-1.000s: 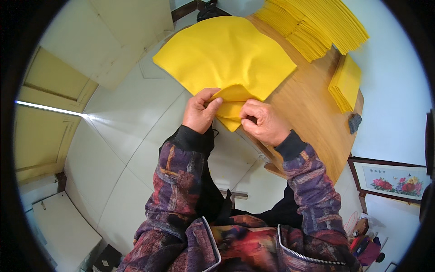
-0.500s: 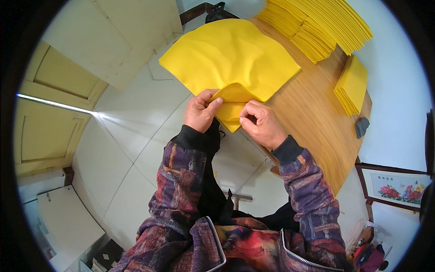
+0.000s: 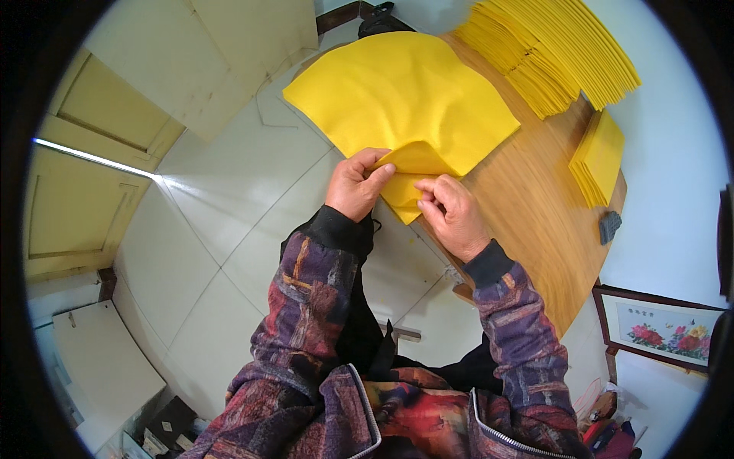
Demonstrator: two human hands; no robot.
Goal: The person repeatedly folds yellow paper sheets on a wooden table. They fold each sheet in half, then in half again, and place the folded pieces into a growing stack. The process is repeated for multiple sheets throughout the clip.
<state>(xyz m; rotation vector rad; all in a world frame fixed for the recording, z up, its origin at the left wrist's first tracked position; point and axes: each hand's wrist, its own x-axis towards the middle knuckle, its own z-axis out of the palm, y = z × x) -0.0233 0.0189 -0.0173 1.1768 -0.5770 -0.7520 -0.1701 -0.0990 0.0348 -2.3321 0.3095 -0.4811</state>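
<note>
A large yellow felt-like sheet (image 3: 405, 92) spreads over the near left part of the table, rippled in the middle. Its near end is folded into a flap, with a small pointed corner hanging past the table edge. My left hand (image 3: 358, 183) pinches the left side of that fold, thumb on top. On the other side, my right hand (image 3: 456, 214) is closed, its fingertips and thumb bunched together beside the hanging corner. Whatever those fingers hold, if anything, is too small to tell.
Tall stacks of folded yellow pieces (image 3: 566, 46) stand at the table's far right. A smaller yellow stack (image 3: 599, 159) and a dark grey block (image 3: 609, 227) lie along the wooden table's (image 3: 527, 229) right edge. A framed flower picture (image 3: 665, 325) leans at the right.
My right hand has drawn slightly back to the right from the fold, and its fingers have shifted. My left hand keeps its pinch. The whole view has shifted a little.
</note>
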